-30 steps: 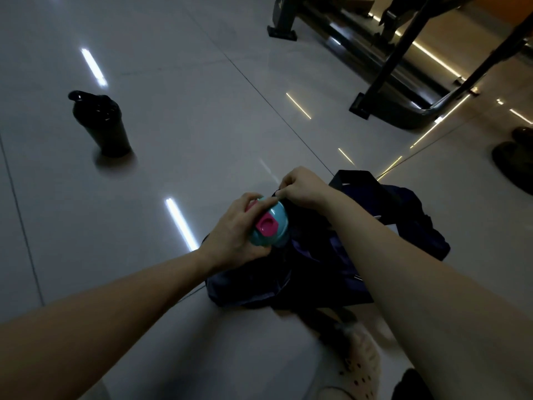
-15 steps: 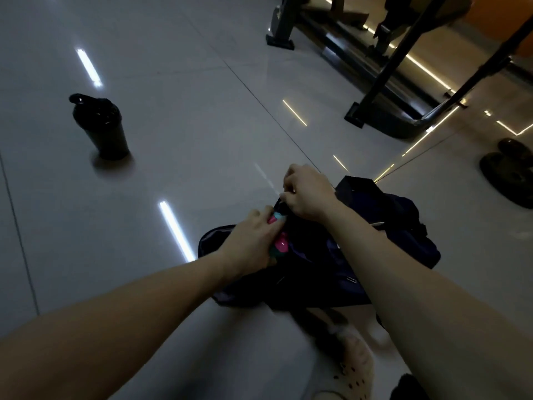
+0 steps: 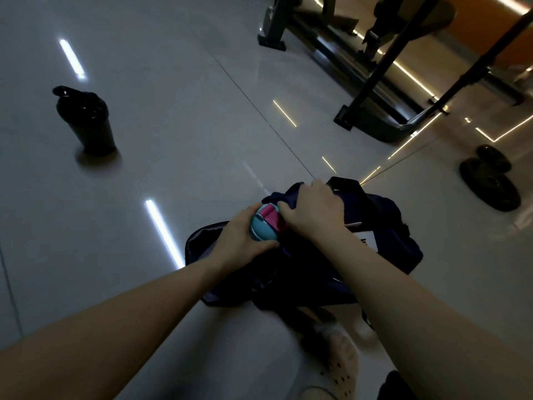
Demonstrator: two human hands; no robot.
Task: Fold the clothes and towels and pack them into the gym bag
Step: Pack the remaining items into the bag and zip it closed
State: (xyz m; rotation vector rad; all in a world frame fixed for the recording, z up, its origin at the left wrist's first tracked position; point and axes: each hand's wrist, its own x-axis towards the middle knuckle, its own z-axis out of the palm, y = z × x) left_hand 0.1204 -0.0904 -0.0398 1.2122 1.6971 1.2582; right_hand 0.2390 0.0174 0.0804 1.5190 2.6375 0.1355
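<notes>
Teal bottle (image 3: 259,230), pink-lidded, shows only its top. Its body is sunk in the dark gym bag (image 3: 398,226) beneath both hands, and we cannot make out the bag's contents. Half a second earlier the lid was nearly hidden; now it shows more plainly. Our left hand (image 3: 239,241) wraps the bottle; our right hand (image 3: 314,210), touching it, curls over the bag's rim. A black shaker (image 3: 86,122) stands well to the left.

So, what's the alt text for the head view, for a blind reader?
A person's left hand holds a teal-and-pink bottle at the opening of a dark gym bag on the floor; the right hand grips the bag's edge. A black shaker stands apart.
</notes>
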